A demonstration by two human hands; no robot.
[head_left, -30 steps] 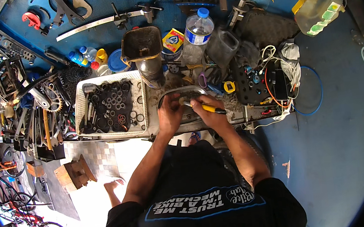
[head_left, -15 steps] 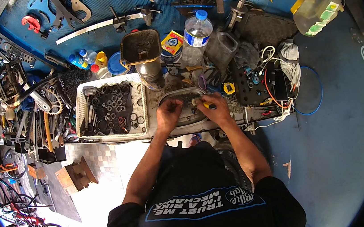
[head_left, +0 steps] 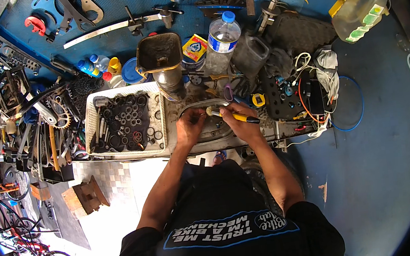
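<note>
My right hand (head_left: 241, 120) is closed around a paintbrush (head_left: 239, 117) with a yellow and black handle. Its pale bristles point left, toward the fingertips of my left hand (head_left: 190, 125). Those fingers are pinched together over a shallow oval metal tray (head_left: 221, 138); a small part seems to be between them, too small to name. Inside the tray lies dark liquid or grime with a few small pieces. Left of it, a white plastic basket (head_left: 164, 117) holds rings, bearings and rods on a dark cloth.
Behind the tray stand a square-topped funnel container (head_left: 158, 52), a clear bottle with a blue cap (head_left: 224, 40) and a grey jug (head_left: 251, 54). A yellow tape measure (head_left: 258, 100) and a black perforated case (head_left: 283, 104) with cables sit at right. Bike parts crowd the left.
The brush has turned in my right hand, so its handle now points right and its bristles show beside my left fingertips. My left hand has barely moved.
</note>
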